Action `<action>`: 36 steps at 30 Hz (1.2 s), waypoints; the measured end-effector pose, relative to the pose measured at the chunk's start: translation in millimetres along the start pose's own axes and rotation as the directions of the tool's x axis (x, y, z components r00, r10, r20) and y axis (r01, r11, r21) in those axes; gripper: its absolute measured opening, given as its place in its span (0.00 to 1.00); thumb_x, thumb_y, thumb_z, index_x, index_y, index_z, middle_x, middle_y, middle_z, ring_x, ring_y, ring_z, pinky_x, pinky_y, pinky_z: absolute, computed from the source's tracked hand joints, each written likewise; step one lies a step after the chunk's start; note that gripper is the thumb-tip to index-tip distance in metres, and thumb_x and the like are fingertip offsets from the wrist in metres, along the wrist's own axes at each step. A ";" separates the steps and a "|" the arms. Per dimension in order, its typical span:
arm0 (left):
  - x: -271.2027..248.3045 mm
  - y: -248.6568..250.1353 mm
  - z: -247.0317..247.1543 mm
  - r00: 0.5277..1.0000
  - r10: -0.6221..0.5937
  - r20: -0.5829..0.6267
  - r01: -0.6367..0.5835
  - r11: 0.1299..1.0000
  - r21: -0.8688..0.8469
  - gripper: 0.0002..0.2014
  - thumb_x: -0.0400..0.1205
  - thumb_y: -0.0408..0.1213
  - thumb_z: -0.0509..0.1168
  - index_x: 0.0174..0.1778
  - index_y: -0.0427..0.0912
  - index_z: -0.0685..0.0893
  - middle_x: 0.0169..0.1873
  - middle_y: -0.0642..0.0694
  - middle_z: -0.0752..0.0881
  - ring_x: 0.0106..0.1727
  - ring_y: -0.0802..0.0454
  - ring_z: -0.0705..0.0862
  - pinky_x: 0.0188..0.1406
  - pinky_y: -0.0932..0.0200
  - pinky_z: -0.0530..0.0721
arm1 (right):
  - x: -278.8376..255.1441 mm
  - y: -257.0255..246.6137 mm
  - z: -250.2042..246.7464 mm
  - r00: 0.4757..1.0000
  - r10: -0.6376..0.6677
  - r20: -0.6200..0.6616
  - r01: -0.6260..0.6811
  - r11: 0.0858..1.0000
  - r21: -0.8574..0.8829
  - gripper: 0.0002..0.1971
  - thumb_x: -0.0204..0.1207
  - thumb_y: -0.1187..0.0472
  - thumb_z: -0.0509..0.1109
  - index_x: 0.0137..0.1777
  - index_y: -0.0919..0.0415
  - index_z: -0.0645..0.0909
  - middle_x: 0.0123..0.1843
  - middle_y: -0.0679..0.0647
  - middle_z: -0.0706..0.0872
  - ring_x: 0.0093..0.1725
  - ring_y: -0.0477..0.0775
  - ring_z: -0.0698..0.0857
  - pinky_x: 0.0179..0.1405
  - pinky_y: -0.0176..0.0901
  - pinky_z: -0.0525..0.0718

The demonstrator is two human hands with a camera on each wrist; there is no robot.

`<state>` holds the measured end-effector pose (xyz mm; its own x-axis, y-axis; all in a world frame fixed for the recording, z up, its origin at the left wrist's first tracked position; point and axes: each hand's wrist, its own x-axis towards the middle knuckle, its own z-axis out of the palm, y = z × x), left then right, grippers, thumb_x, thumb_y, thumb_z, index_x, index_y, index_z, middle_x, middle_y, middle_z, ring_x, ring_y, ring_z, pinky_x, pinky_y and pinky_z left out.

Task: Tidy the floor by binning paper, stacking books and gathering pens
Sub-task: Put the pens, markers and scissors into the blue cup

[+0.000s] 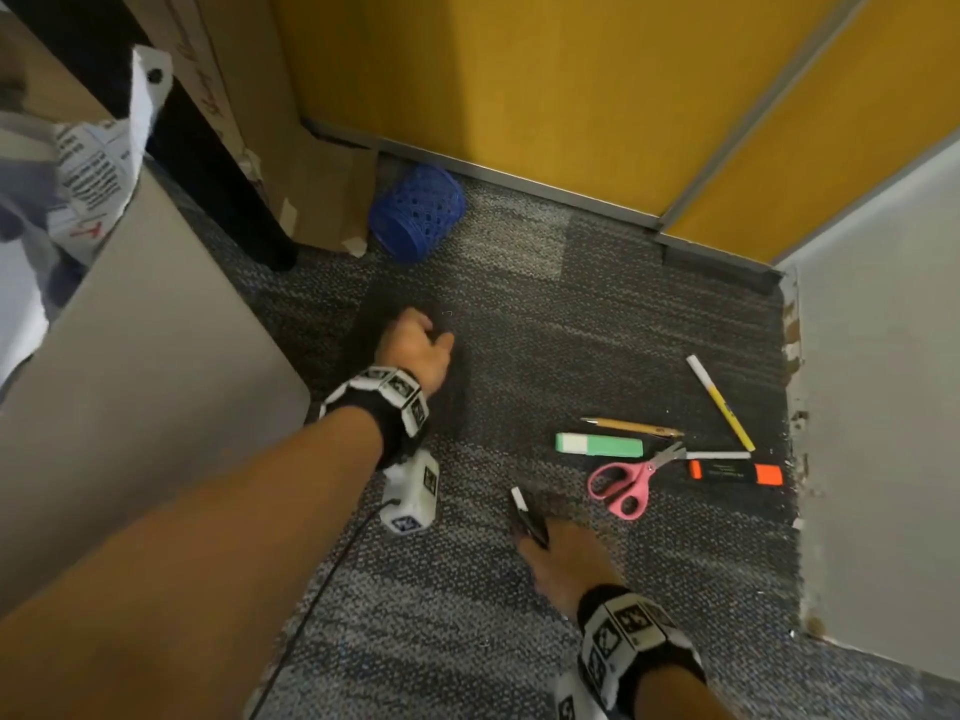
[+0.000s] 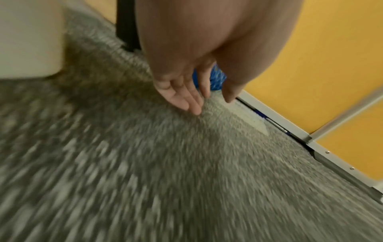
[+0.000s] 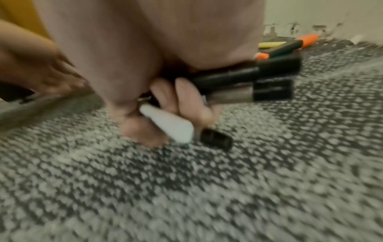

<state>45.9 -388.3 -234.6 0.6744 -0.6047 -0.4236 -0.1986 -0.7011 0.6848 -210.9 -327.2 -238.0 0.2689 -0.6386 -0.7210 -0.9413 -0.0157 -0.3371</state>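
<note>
Grey carpet (image 1: pixel 519 314) meets yellow wall (image 1: pixel 519 85); right hand (image 1: pixel 563 563) clutches pens (image 3: pixel 238 78), left hand (image 2: pixel 186 91) slack.

The carpet (image 1: pixel 519 314) is speckled grey, in darker and lighter patches. The walls behind (image 1: pixel 519 85) are mustard yellow with grey trim. A blue basket (image 1: pixel 415 220) has a pattern of small holes. The scissors (image 1: pixel 626 480) have pink handles. One highlighter (image 1: pixel 597 443) is mint green and white, another (image 1: pixel 735 472) orange and black. A pen (image 1: pixel 719 402) is yellow and white, the pencil (image 1: pixel 631 426) tan. The right hand (image 1: pixel 563 561) holds black and white markers (image 3: pixel 238 81). Both wristbands (image 1: pixel 384 402) are black with white checked squares.
</note>
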 end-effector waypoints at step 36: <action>-102.4 26.3 -31.4 0.931 0.244 0.272 -0.347 0.821 0.453 0.16 0.68 0.54 0.78 0.39 0.49 0.82 0.61 0.41 0.75 0.52 0.38 0.84 0.54 0.49 0.83 | -32.1 14.1 5.7 0.989 0.054 0.138 -0.126 0.795 0.593 0.13 0.84 0.51 0.64 0.50 0.61 0.81 0.37 0.56 0.90 0.29 0.50 0.84 0.29 0.40 0.81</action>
<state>-6.1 -333.0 -154.6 0.3860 -0.8365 -0.3889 -0.7195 -0.5368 0.4405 -231.7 -302.6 -223.1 0.2432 -0.5261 -0.8149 -0.6614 0.5246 -0.5360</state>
